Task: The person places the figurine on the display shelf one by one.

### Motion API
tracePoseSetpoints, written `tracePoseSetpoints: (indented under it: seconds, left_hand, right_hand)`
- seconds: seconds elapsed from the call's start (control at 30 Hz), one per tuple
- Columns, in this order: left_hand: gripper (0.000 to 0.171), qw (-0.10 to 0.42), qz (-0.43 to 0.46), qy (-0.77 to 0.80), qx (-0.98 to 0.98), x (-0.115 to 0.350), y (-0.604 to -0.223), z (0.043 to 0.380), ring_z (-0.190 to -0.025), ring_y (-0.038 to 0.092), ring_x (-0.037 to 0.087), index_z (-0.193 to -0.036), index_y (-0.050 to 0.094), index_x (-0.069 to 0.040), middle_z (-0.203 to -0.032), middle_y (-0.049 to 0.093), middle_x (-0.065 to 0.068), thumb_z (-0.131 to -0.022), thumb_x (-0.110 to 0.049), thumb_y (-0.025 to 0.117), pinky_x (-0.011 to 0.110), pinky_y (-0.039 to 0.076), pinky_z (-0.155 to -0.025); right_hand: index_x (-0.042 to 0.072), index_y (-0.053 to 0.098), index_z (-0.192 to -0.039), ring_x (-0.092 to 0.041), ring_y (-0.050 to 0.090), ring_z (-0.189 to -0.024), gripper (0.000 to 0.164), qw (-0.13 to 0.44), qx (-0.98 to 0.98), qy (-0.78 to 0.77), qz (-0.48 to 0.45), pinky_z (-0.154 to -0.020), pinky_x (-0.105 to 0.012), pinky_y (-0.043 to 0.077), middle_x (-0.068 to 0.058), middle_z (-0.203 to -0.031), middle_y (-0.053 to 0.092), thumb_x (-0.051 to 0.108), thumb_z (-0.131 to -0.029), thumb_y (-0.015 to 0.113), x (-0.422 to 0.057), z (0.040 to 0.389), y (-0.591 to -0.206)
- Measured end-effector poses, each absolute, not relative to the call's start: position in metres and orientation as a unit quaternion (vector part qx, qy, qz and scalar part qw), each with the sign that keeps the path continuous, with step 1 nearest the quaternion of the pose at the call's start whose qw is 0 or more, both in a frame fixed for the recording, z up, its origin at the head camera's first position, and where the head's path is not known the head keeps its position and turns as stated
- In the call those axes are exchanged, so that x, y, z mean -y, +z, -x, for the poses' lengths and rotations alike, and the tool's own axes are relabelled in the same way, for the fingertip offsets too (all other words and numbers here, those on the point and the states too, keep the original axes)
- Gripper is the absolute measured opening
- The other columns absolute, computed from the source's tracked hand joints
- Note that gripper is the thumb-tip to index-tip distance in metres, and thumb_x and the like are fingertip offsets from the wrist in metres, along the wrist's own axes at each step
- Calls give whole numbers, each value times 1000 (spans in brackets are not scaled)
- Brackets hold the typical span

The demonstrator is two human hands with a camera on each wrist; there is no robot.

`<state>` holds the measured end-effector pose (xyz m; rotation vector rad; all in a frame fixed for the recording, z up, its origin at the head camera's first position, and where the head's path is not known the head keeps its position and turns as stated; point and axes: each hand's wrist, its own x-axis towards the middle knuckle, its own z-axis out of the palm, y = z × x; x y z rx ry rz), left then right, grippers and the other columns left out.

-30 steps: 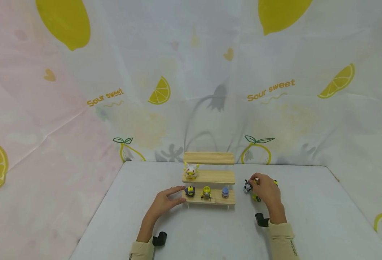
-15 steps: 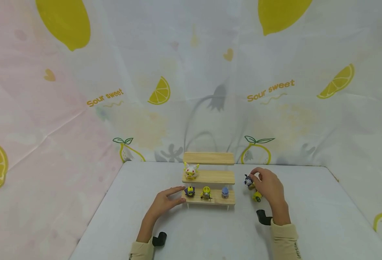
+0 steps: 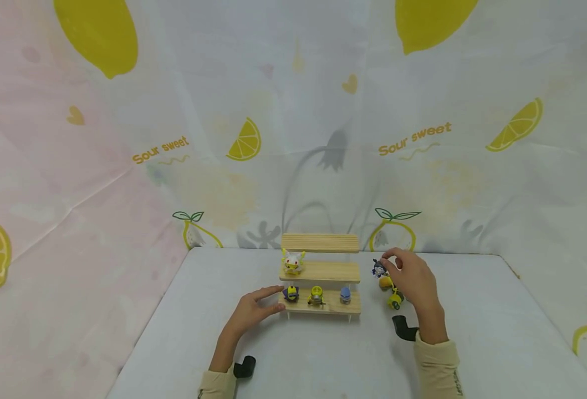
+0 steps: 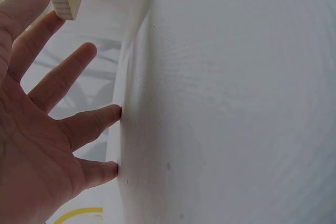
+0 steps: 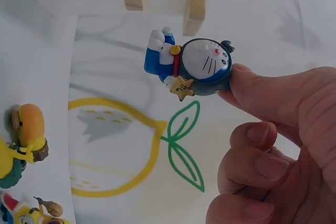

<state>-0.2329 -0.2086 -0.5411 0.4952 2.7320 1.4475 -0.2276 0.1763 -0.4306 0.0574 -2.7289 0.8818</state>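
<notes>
Between thumb and fingertips my right hand [image 3: 418, 280] pinches the head of a small blue and white Doraemon figurine [image 5: 205, 66], which has a red collar, a yellow bell and a gold star. It is raised to the right of a three-tier wooden display shelf [image 3: 330, 271]. My left hand [image 3: 253, 311], its fingers spread, touches the left end of the lowest board. On that board stand a dark-caped yellow figurine [image 3: 291, 293], a yellow figurine [image 3: 316, 295] and a bluish figurine [image 3: 345, 295]. A white and yellow eared figurine [image 3: 293, 262] stands on the middle board's left end.
Below my right hand, a green and yellow figurine [image 3: 395, 301] and an orange-topped yellow figurine [image 5: 32, 127] stand on the white table [image 3: 343, 354]. Another colourful figurine [image 5: 31, 214] shows at the right wrist view's lower edge. A lemon-print cloth [image 3: 293, 138] hangs behind.
My right hand has lifted the Doraemon figurine up from beside the others, uncovering more of the yellow figurines below. My left hand has stayed at the shelf's left end.
</notes>
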Motion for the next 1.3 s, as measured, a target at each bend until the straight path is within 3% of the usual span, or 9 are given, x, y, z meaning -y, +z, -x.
tracePoseSetpoints:
  seconds: [0.63, 1.3]
  left_hand:
    - [55, 9, -162, 470, -868, 210, -540, 231, -132, 49, 26, -131, 66, -26, -133, 61, -4, -82, -47, 77, 49, 32, -113]
    - [54, 1, -170, 472, -865, 210, -541, 231, -132, 49, 28, -131, 66, -26, -133, 62, -4, -83, -48, 77, 52, 34, -111]
  right_hand:
    - [13, 73, -104, -17, 35, -55, 14, 169, 922, 335, -95, -47, -30, 27, -3, -72, 45, 22, -95, 69, -140, 242, -415]
    - [16, 72, -100, -17, 37, -54, 9, 158, 913, 345, -150, -46, -29, 29, -1, -72, 48, 22, -94, 71, -90, 260, -415]
